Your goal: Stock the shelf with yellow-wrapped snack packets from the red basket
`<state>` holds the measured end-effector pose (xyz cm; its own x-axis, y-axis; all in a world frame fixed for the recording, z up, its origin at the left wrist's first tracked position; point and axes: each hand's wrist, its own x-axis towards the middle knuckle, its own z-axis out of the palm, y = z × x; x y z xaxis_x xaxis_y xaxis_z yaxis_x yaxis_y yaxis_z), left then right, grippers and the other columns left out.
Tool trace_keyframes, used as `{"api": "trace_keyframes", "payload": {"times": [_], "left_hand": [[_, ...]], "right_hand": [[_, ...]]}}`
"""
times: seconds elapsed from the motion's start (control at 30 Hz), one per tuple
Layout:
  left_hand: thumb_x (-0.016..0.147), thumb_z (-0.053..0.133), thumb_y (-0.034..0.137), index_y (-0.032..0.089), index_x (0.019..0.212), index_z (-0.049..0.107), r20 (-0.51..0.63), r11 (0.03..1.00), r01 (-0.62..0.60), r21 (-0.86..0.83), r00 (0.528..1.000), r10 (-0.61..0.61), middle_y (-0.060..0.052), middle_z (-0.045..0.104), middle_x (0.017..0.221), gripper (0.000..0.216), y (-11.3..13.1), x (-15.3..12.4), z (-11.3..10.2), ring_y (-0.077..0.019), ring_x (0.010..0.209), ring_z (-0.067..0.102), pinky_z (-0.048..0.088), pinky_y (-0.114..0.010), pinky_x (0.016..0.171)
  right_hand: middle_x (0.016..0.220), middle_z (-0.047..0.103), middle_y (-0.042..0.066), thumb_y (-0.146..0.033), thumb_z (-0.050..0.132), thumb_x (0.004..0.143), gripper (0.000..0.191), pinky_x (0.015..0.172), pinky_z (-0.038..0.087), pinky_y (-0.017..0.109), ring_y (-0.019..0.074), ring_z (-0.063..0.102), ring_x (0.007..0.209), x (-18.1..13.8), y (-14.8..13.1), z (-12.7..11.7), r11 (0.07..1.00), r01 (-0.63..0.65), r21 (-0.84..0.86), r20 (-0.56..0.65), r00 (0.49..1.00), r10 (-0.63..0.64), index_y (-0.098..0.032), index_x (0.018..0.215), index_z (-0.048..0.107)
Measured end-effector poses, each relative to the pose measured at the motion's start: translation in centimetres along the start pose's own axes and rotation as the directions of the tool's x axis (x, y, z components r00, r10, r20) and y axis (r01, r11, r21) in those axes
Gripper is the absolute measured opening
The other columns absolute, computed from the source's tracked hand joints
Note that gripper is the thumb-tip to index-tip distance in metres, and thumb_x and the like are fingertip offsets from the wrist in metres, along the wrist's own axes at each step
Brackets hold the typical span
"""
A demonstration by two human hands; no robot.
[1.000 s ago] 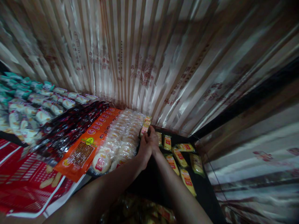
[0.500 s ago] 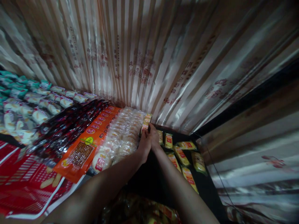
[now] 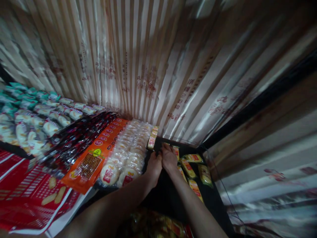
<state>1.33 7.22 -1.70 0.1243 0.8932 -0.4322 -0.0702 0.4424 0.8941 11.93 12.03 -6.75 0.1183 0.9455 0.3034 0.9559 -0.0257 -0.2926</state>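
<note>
Both my hands are stretched out together over a black shelf surface (image 3: 160, 191). My left hand (image 3: 155, 165) rests just right of a row of round pale cakes in clear wrappers (image 3: 128, 152). My right hand (image 3: 169, 157) touches it, fingers curled down next to a small yellow-and-red packet (image 3: 176, 152). A short upright row of the same yellow-and-red packets (image 3: 152, 137) stands just beyond the fingertips, against the curtain. What the fingers hold is hidden in the dim light.
Loose yellow packets (image 3: 189, 168) lie scattered on the black surface to the right. Left of the cakes run orange snack bags (image 3: 95, 155), dark red packets (image 3: 74, 138), white and teal packets (image 3: 29, 115) and red bags (image 3: 27, 195). A striped satin curtain (image 3: 148, 66) hangs behind.
Both hands have drawn back toward me and slightly right, away from the upright row of yellow-and-red packets they were touching. The view has tilted a little.
</note>
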Motion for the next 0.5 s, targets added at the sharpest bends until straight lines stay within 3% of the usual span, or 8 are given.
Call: {"api": "trace_keyframes", "payload": {"times": [0.1,0.3,0.4,0.5], "left_hand": [[0.084,0.039,0.024,0.015,0.117,0.047,0.029,0.997,0.069,0.018,0.997,-0.069,-0.012,0.061,0.113,0.035,0.1,-1.5,0.0,-0.0178,0.093,0.062,0.051,-0.024,0.070],[0.079,0.042,0.015,0.014,0.104,0.053,0.029,0.991,0.094,0.092,0.995,-0.097,-0.009,0.064,0.101,0.027,0.1,-4.3,-0.1,-0.0158,0.088,0.062,0.048,-0.021,0.066],[0.077,0.044,0.015,0.014,0.108,0.052,0.022,0.992,0.076,0.103,0.997,-0.079,-0.010,0.063,0.106,0.032,0.1,-5.2,-0.1,-0.0178,0.094,0.061,0.048,-0.022,0.068],[0.075,0.047,0.016,0.016,0.121,0.046,-0.018,0.990,-0.022,0.137,1.000,0.025,-0.012,0.056,0.124,0.046,-0.1,-5.6,-0.1,-0.0202,0.107,0.057,0.049,-0.025,0.076]], "right_hand": [[0.124,0.058,0.011,-0.013,0.051,0.074,0.024,0.089,0.042,0.041,0.0318,0.045,0.115,-1.2,0.0,-0.4,0.998,0.058,-0.011,0.079,0.995,-0.057,-0.021,0.086,0.071],[0.117,0.062,0.010,-0.009,0.046,0.074,0.027,0.094,0.042,0.039,0.0253,0.051,0.111,-3.7,-0.6,-1.8,0.971,0.161,0.176,0.020,0.986,-0.167,-0.021,0.082,0.069],[0.108,0.066,0.009,-0.015,0.044,0.076,0.025,0.095,0.043,0.040,0.0230,0.057,0.105,-4.3,-0.9,-3.3,0.939,0.116,0.323,0.011,0.992,-0.126,-0.018,0.082,0.068],[0.097,0.069,0.008,-0.024,0.045,0.078,0.024,0.085,0.048,0.038,0.0220,0.064,0.089,-4.1,-1.3,-5.7,0.901,-0.037,0.432,0.082,0.997,0.001,-0.019,0.088,0.066]]}}
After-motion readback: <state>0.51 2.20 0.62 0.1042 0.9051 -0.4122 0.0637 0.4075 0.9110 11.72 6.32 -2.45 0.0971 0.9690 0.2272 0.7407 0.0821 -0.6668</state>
